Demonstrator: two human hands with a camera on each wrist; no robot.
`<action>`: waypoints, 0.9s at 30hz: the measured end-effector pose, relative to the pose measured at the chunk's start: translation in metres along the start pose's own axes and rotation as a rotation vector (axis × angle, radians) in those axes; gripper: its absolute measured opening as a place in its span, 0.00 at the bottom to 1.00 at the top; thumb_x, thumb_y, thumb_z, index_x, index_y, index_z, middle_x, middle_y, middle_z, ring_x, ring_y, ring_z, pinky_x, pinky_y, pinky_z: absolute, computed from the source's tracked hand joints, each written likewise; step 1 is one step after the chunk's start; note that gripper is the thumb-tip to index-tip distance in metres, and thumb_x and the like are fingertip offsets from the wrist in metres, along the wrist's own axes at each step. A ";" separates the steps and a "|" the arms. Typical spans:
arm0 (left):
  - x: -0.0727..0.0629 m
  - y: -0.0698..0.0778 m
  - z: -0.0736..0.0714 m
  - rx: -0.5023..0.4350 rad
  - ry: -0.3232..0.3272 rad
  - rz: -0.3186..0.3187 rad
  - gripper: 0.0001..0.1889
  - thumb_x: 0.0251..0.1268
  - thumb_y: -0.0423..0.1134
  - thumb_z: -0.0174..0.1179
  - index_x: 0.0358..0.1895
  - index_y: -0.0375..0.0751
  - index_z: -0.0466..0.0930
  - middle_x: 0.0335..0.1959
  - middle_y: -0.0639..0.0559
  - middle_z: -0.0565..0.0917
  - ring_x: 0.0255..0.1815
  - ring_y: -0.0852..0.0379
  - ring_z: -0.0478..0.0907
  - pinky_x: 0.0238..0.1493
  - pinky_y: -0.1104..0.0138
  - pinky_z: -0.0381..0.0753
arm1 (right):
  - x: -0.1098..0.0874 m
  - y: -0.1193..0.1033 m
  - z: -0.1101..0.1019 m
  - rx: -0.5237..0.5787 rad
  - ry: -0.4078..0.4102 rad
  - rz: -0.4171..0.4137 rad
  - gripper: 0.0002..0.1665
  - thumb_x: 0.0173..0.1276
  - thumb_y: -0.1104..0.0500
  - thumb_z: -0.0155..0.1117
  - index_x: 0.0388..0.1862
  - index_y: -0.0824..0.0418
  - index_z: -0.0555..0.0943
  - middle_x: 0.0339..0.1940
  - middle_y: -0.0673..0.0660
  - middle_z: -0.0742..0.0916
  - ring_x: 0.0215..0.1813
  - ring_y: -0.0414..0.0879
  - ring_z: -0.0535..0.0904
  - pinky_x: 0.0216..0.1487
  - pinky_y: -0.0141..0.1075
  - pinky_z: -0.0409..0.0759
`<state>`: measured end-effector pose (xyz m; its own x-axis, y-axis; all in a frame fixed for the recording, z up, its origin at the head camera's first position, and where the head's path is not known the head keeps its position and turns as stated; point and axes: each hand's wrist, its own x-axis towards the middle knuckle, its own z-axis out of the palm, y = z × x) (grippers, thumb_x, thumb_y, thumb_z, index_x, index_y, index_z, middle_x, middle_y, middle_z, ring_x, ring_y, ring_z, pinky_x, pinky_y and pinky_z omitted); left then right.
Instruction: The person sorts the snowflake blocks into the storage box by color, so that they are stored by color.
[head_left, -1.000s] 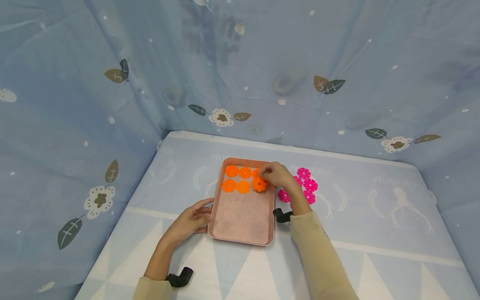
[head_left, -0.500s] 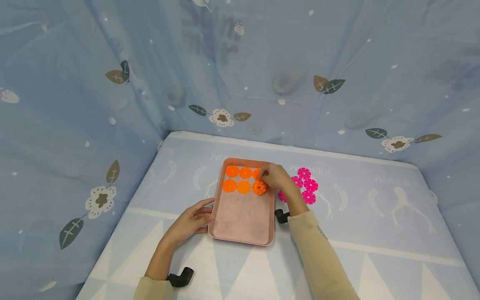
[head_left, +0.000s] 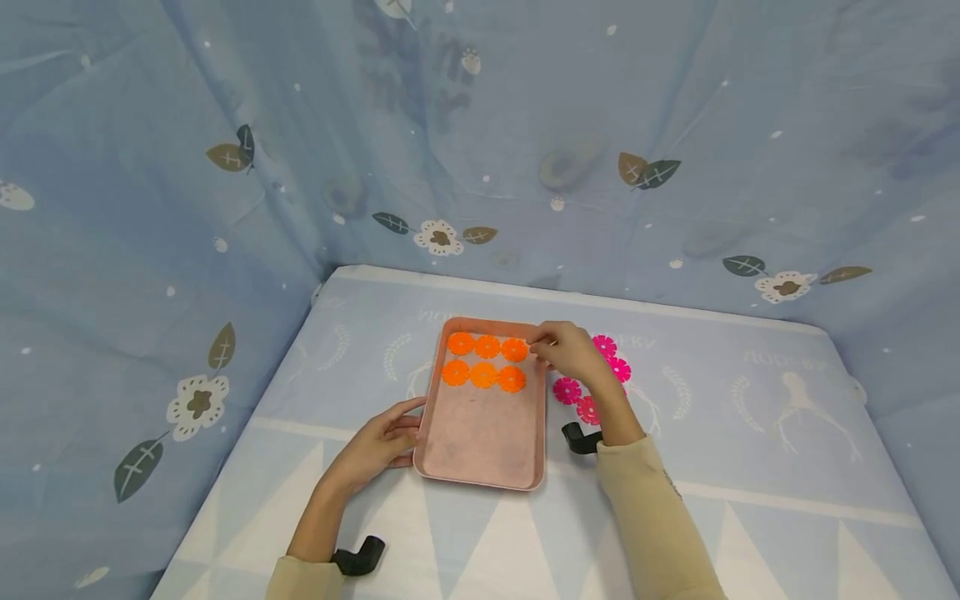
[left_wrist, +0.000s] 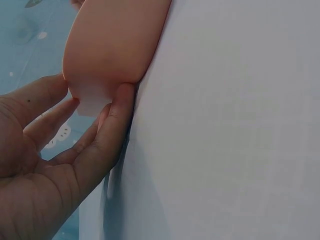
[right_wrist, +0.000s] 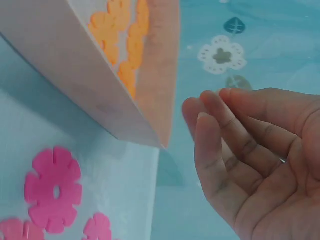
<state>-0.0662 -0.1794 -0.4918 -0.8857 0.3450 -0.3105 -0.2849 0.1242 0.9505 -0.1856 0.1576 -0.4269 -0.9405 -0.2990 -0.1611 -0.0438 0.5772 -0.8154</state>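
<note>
A shallow pink tray point(head_left: 480, 442) holds several orange notched snowflake discs point(head_left: 483, 375), lying flat in two rows at its far end. With its fingers spread, my left hand point(head_left: 378, 446) touches the tray's left side; the left wrist view has fingertips against the tray's rounded corner. My right hand point(head_left: 568, 350) hovers by the tray's far right rim. Nothing sits between its loosely bent fingers in the right wrist view. Several pink notched snowflake discs point(head_left: 567, 391) lie on the table right of the tray, partly hidden by the right hand and forearm.
The table is covered by a pale blue and white patterned cloth point(head_left: 750, 425). Blue floral fabric point(head_left: 525, 150) hangs behind it and at the sides. A black wrist mount is strapped to each wrist, one beside the left sleeve point(head_left: 360, 557).
My right hand has let go of an orange snowflake disc, which now lies flat in the near row, and has moved right to the tray's rim. My left hand stays at the tray.
</note>
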 end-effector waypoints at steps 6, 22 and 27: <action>0.000 0.000 -0.001 -0.013 -0.012 0.002 0.31 0.74 0.31 0.58 0.77 0.45 0.61 0.63 0.33 0.72 0.56 0.41 0.78 0.47 0.56 0.84 | -0.017 0.006 -0.010 0.112 0.024 -0.035 0.13 0.76 0.62 0.60 0.53 0.69 0.82 0.47 0.69 0.85 0.45 0.62 0.84 0.45 0.45 0.85; 0.002 -0.003 -0.001 -0.009 -0.005 0.000 0.31 0.73 0.31 0.59 0.77 0.46 0.62 0.62 0.33 0.72 0.55 0.41 0.79 0.47 0.55 0.84 | -0.059 0.030 -0.034 0.150 0.123 -0.020 0.12 0.75 0.59 0.62 0.52 0.65 0.81 0.47 0.66 0.85 0.46 0.61 0.83 0.47 0.48 0.84; 0.002 -0.002 0.000 -0.012 -0.009 0.001 0.31 0.74 0.31 0.59 0.77 0.45 0.62 0.62 0.33 0.72 0.56 0.42 0.78 0.47 0.55 0.84 | -0.070 0.039 -0.045 0.136 0.157 -0.015 0.13 0.75 0.57 0.62 0.52 0.64 0.81 0.46 0.65 0.86 0.45 0.56 0.84 0.51 0.55 0.82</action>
<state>-0.0670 -0.1796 -0.4943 -0.8829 0.3531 -0.3096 -0.2883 0.1128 0.9509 -0.1369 0.2352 -0.4229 -0.9815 -0.1786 -0.0684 -0.0223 0.4622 -0.8865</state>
